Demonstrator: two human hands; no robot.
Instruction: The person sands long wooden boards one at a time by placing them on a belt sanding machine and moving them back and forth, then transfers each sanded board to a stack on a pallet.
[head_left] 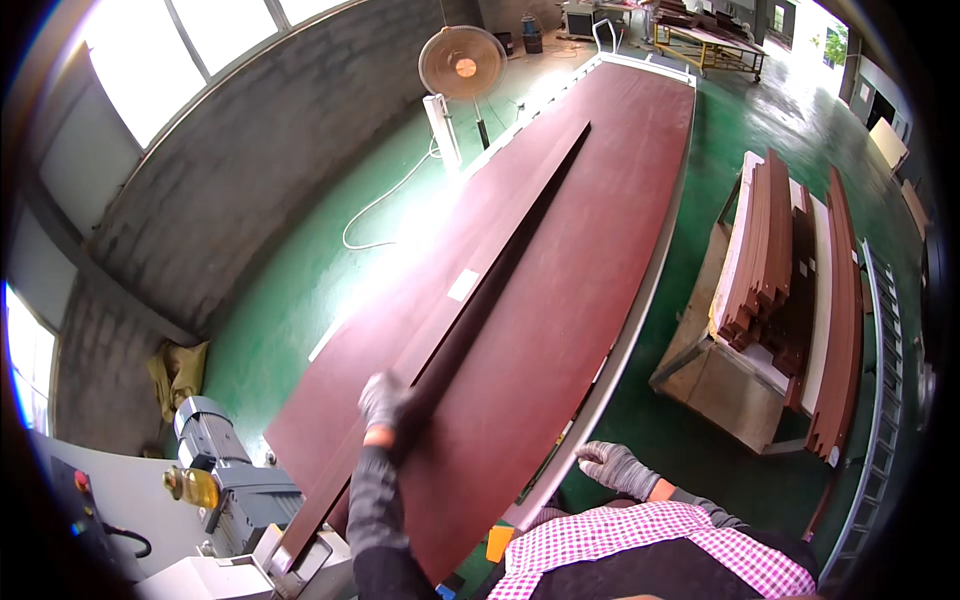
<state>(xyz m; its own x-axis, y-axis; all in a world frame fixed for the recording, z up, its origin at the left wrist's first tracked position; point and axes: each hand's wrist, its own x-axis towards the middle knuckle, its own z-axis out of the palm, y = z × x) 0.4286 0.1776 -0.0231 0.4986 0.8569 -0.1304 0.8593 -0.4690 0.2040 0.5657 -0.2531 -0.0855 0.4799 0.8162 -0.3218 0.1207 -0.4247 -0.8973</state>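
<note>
Left hand (pixel 383 402), in a pale knit glove, is laid over a long narrow board (pixel 515 215); its outline is blurred, and I cannot tell whether the fingers close around the wood or only press on it. Orange band at the wrist, dark grey sleeve behind.

Board: red-brown, lying lengthwise on a broad red-brown tabletop (pixel 600 250), left of the middle. Far end well up the table; near end at lower left, by the metal parts of a machine (pixel 245 495). White label (pixel 463 285) on its upper face, beyond the hand. Dark band along its right side; cannot tell shadow from side face.

Right hand (pixel 615 468), same kind of glove, is just beside the pale rail (pixel 630 350) on the table's right edge, well apart from the board. Fingers partly curled; nothing seen in them. Cannot tell whether the fingertips touch the rail. Pink-and-white checked apron (pixel 610 540) below.

Surroundings: grey motor (pixel 215 430) on the machine, with a yellow cup (pixel 200 487) beside it. Round fan (pixel 463 62) beyond the table's left edge, white post (pixel 442 135) near it, pale cable (pixel 375 212) curving over the green floor (pixel 290 310). To the right, a stack of red-brown boards (pixel 762 245) on a low cart (pixel 725 385); metal ladder (pixel 880 380) farther right.
</note>
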